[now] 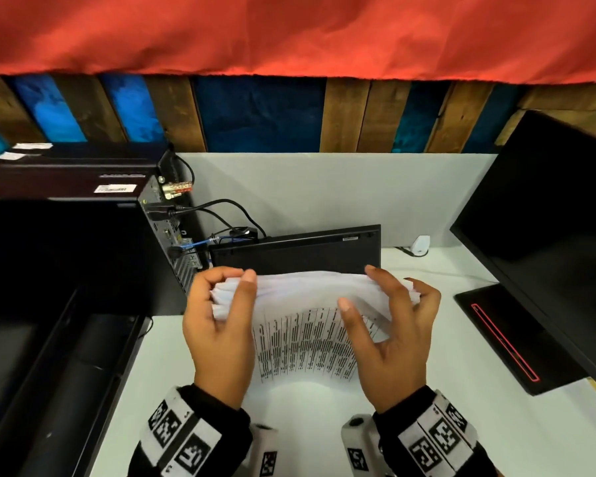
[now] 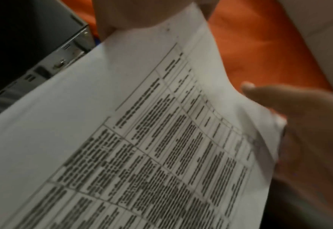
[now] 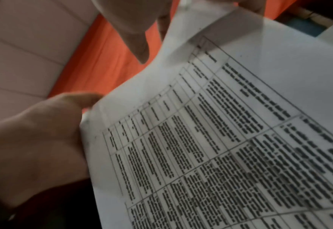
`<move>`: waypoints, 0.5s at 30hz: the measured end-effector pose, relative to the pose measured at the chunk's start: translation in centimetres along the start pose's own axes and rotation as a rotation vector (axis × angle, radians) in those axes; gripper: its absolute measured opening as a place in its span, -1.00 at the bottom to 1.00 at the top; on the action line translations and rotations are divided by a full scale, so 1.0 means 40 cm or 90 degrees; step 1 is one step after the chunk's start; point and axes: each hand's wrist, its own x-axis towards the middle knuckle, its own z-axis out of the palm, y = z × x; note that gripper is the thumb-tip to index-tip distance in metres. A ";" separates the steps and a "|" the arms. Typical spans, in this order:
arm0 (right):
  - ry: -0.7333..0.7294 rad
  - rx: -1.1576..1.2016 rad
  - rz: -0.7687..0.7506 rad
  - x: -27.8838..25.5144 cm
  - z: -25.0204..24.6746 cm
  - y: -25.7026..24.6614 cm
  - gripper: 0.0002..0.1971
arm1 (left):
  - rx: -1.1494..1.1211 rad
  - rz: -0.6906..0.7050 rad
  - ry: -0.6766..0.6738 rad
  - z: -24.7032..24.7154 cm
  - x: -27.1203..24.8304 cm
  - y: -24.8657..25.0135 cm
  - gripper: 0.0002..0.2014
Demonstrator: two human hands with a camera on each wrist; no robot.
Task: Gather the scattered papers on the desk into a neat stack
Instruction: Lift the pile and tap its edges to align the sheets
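Observation:
A stack of white papers [image 1: 303, 339] stands on edge over the white desk [image 1: 461, 425], its front sheet showing a printed table. The top edges are fanned and uneven. My left hand [image 1: 233, 287] grips the stack's left side, thumb on the front and fingers curled behind. On the right side, my right hand [image 1: 382, 297] holds it the same way. I cannot tell whether the bottom edge touches the desk. The printed sheet [image 2: 142, 139] fills the left wrist view and the same sheet [image 3: 220, 139] fills the right wrist view, with fingers [image 3: 44, 131] at its edge.
A black keyboard [image 1: 296, 253] stands on edge just behind the stack. To the left is a black computer tower [image 1: 166, 235] with cables. A dark monitor [image 1: 547, 218] and its base [image 1: 510, 339] are on the right. A white partition [image 1: 324, 194] closes the back.

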 end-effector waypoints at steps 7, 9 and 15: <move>0.024 0.065 0.005 0.010 0.001 -0.015 -0.61 | -0.009 -0.029 0.009 0.009 0.006 0.001 -0.84; 0.042 0.072 0.052 0.016 -0.001 -0.015 -0.64 | -0.031 -0.059 0.032 0.006 0.013 -0.005 -0.92; 0.049 0.114 0.054 0.016 -0.001 -0.030 -0.72 | 0.003 -0.036 0.020 0.006 0.010 0.004 -0.98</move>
